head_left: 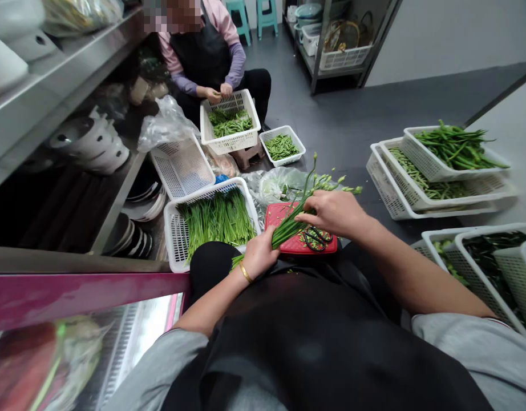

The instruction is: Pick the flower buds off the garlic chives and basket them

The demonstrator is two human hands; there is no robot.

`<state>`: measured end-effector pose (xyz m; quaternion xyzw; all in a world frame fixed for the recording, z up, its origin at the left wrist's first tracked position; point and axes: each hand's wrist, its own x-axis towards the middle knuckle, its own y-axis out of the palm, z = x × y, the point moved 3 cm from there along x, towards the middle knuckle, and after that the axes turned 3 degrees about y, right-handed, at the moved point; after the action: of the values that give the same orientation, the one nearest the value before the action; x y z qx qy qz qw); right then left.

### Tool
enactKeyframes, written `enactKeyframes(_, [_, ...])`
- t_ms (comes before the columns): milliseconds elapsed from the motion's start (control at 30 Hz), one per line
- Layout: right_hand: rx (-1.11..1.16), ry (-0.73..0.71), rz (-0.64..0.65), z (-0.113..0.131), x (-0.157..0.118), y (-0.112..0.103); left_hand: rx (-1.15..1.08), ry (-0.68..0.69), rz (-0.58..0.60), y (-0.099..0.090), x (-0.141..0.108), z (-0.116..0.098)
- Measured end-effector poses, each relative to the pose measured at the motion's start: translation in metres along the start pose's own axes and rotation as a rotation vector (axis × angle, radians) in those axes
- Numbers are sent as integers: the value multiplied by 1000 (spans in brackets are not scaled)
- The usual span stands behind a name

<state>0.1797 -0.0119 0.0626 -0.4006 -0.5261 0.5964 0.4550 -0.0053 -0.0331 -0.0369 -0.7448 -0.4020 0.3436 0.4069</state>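
A bunch of flowering chives (288, 225) lies slantwise across my lap, its pale bud heads pointing up and right. My left hand (259, 254), with a gold bracelet at the wrist, is closed round the lower stems. Higher up, my right hand (334, 212) has its fingers closed on the stems just below the buds. Under the bunch is a red board or stool top (284, 242), strewn with small green trimmings. Scissors with black handles (315, 240) rest on it, partly below my right hand. At the left, a white basket (174, 240) holds more long green stems.
Opposite, a person (203, 57) handles green pods over a white basket (231, 145). A small basket (284, 162) of cut pods stands nearby. Stacked baskets (387, 200) of beans and peppers are at right, more baskets (464, 257) nearer. A metal shelf (75, 63) borders the left.
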Motion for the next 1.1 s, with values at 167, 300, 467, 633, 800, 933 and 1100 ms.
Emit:
enactKeyframes(167, [341, -66, 25, -5, 9, 10, 9, 4, -18, -1, -3, 1])
enactKeyframes(300, [575, 14, -166, -40, 7, -5, -11, 5, -30, -3, -3, 2])
enactKeyframes(467, [464, 119, -316, -63, -1, -15, -37, 39, -41, -4, -2, 1])
enactKeyframes(633, [254, 125, -581, -43, -25, -30, 10, 7, -25, -3, -3, 3])
enactKeyframes(800, [27, -63, -395, -16, -28, -15, 19, 4, -34, -4, -5, 3])
enactKeyframes(933, [12, -20, -200, -24, -16, 12, 1, 24, -75, -3, -7, 3])
enactKeyframes(1100, [98, 5, -189, -26, -16, 21, -54, 33, -105, 2, -7, 8])
